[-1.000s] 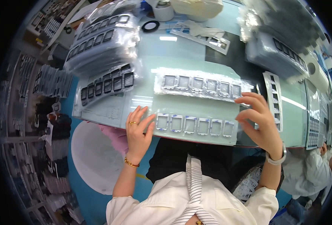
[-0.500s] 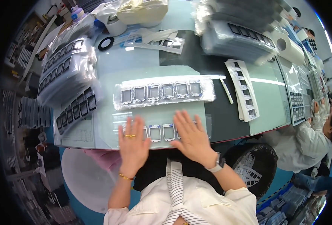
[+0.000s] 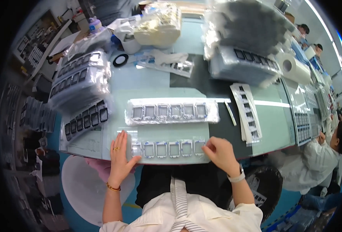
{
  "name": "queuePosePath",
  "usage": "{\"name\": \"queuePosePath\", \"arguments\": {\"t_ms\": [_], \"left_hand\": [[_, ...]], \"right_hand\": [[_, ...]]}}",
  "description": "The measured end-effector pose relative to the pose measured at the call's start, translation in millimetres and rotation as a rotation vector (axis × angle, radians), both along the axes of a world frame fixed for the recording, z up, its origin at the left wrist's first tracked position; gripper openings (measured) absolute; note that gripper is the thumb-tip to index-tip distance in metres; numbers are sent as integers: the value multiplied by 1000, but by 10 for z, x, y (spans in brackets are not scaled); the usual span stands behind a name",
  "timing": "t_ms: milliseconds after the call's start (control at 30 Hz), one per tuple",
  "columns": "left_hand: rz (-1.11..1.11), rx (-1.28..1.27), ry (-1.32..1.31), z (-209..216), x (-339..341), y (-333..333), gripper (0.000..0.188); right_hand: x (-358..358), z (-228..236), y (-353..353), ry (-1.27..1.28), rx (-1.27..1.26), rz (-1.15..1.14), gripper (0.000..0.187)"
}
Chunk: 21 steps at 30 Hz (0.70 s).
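At the near table edge lies a clear film strip carrying a row of thin rectangular frames with blue marks. My left hand rests flat at its left end, fingers stretched out and thumb spread. At the other end my right hand has its fingertips pinched together on the strip's edge. Just beyond lies a shiny plastic-covered stack of similar frame strips, parallel to the first one. Neither hand touches that stack. A slim white stick lies right of it.
Bagged stacks of black frames stand at left and far right. White cut-out strips lie at right, near a white roll. Black tape sits at the back. Below the edge are a white tub and a black-lined bin. A co-worker sits right.
My hands have moved apart over the strip. The left went to its left end; the right went to its right end and closed from spread fingers to a pinch. The view has tilted up.
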<state>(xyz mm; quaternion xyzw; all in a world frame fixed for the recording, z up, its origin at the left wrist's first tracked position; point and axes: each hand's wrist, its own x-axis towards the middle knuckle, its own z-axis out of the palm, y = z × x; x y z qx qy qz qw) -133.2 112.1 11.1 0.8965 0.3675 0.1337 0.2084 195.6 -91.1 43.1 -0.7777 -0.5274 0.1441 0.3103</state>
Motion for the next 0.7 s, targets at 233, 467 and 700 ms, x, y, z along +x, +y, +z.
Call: {"name": "queuePosePath", "arguments": {"t_ms": [233,467,700], "left_hand": [[95,-426,-336,-139,-33,110,92],[216,-329,-712,154,654,627,60],[243,-124,-562,-90,942,879,48]], "right_hand": [[-138,160,-151,322,464,37,12],[429,-86,487,714,479,-270,21],[618,-395,745,693,374,-323,22]]}}
